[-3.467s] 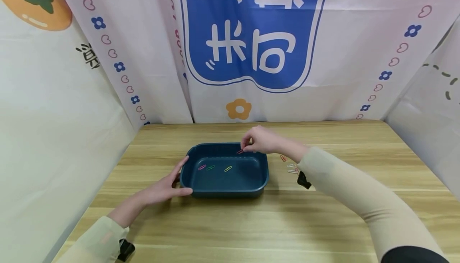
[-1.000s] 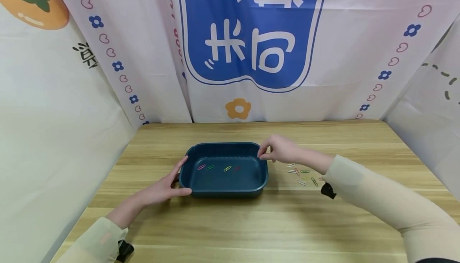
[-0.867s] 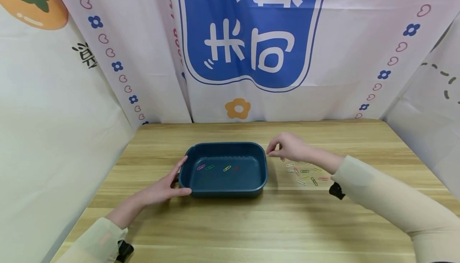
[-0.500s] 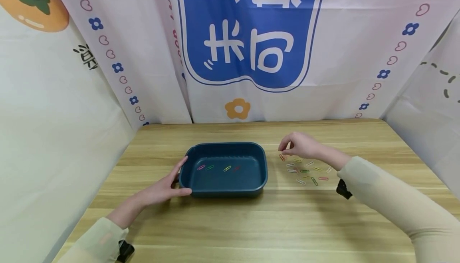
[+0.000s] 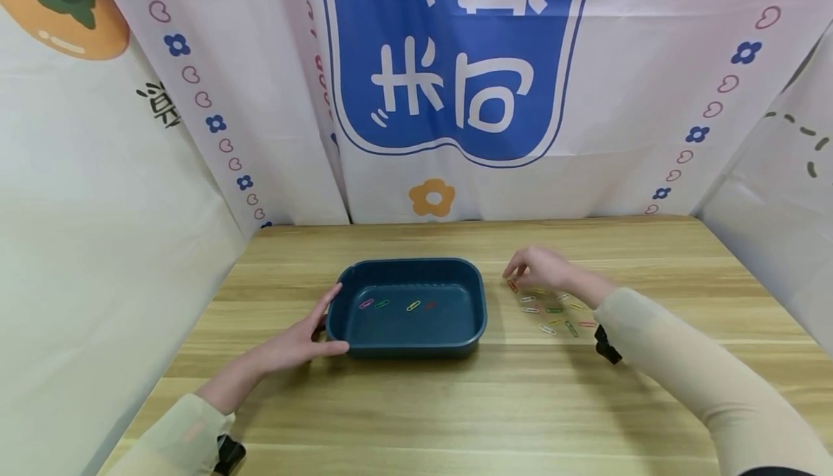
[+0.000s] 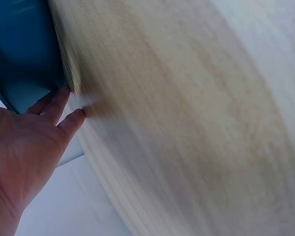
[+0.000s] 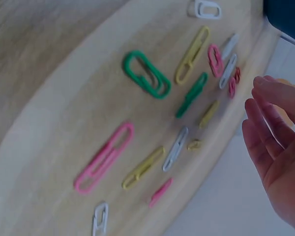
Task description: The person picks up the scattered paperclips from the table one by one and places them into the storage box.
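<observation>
The left hand (image 5: pixel 296 338) rests spread against the left side of a dark blue rectangular tray (image 5: pixel 403 351), thumb near its front corner. In the left wrist view its fairly straight fingers touch the tray wall. Inside the tray lie a pink paper clip (image 5: pixel 366 304), a green paper clip (image 5: pixel 382 304), a yellow paper clip (image 5: pixel 413 306) and a red paper clip (image 5: pixel 430 306). The right hand (image 5: pixel 541 268) hovers low over loose clips right of the tray, nearest an orange-red paper clip (image 5: pixel 513 286). In the right wrist view its thumb and fingers hold nothing.
Several white, yellow, green and pink paper clips lie scattered on the wooden table (image 5: pixel 403 411), among them a green paper clip (image 7: pixel 146 74) and a pink paper clip (image 7: pixel 104 157). A printed white curtain (image 5: pixel 625 100) hangs behind the table's back edge.
The right hand held a red paper clip over the tray; that clip now lies inside. The hand has moved right, over the loose clips, and lowered slightly. The left hand stays put.
</observation>
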### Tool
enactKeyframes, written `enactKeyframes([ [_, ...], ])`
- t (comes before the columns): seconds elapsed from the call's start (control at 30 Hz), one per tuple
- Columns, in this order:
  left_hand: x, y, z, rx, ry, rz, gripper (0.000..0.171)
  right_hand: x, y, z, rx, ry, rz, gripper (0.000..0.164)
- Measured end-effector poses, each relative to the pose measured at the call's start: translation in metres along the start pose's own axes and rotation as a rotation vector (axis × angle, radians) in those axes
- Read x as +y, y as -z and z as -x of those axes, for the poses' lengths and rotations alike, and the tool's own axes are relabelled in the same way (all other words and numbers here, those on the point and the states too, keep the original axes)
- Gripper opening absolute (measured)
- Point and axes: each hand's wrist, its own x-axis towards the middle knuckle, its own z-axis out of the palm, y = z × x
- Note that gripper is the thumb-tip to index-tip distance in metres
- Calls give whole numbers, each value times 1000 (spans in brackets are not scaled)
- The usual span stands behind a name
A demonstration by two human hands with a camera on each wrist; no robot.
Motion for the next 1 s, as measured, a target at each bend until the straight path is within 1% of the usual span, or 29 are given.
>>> enactKeyframes([
  [0.17,0,0,-1,-4,0,-6,95,3,-7,-2,-7,1,10,23],
  [0.3,0,0,-1,0,4,-8,94,5,-11,-3,-3,-28,20,21],
  [0.37,1,0,0,2,8,-7,94,7,-12,-4,0,-25,21,20],
  [0.7,3,1,2,1,-16,-22,95,6,-14,-5,0,-94,8,17],
  [1.0,2,0,2,3,-16,-23,95,13,-17,-5,15,-107,-44,8],
])
